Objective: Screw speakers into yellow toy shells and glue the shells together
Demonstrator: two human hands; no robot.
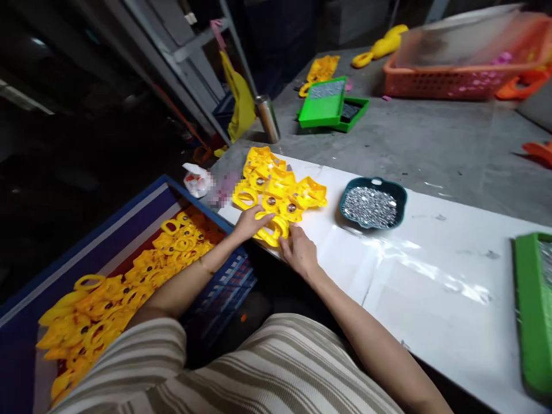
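At the near edge of the white work surface, my left hand (249,224) and my right hand (301,250) are on either side of a yellow plastic part with a ring-shaped opening (276,234). The left fingers and thumb close on its left side; the right fingers grip its right edge and are partly hidden. Just beyond lies a cluster of similar yellow plastic pieces (282,184), some with round metal discs set in them. To the right of the cluster stands a dark teal basin (404,201) filled with small shiny metal pieces (370,207).
A blue crate (166,183) heaped with yellow parts (142,282) is at my left. Green trays (321,115), a metal cylinder (268,119) and an orange basket (414,83) stand farther back. Another green tray (528,322) sits at the right edge.
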